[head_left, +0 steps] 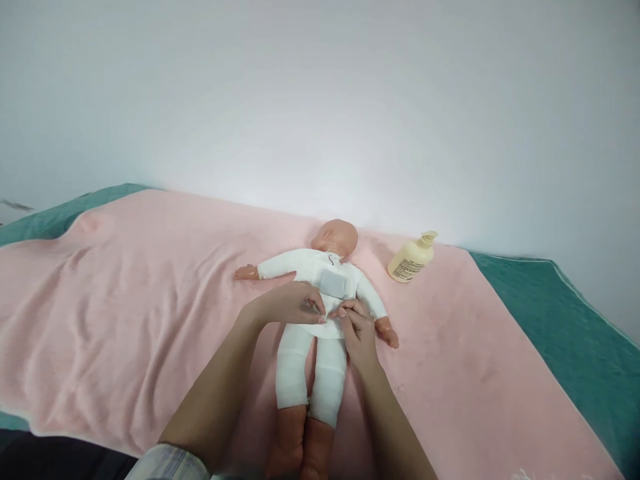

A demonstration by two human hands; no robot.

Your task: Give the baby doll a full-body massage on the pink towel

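Background filled by a plain pale wall (320, 107) across the upper part of the frame. Below it, a pink blanket (150, 280) is spread over most of the surface, wrinkled at left, smoother at right. Green quilted fabric (555, 313) is exposed along the right edge and in strips at left.

A doll (325, 331) is laid at centre frame on the blanket, head (345, 235) placed at the top, legs pointed to the bottom edge, both arms spread. Torso and limbs are covered in white fabric; head, hands and lower legs are left bare. A grey rectangular panel (333, 284) is set on the upper torso.

The lower torso is worked at by both hands. The left hand (295, 303) is laid across from the left, fingers bent; the right hand (359, 330) is brought up from below right, fingers curled. Fingertips are held close to each other over the white fabric; whether either hand is clamped on it cannot be told.

A striped sleeve (170, 463) is seen at bottom left. A pale yellow pump bottle (412, 259) is stood right of the doll's head, printed text unreadable.
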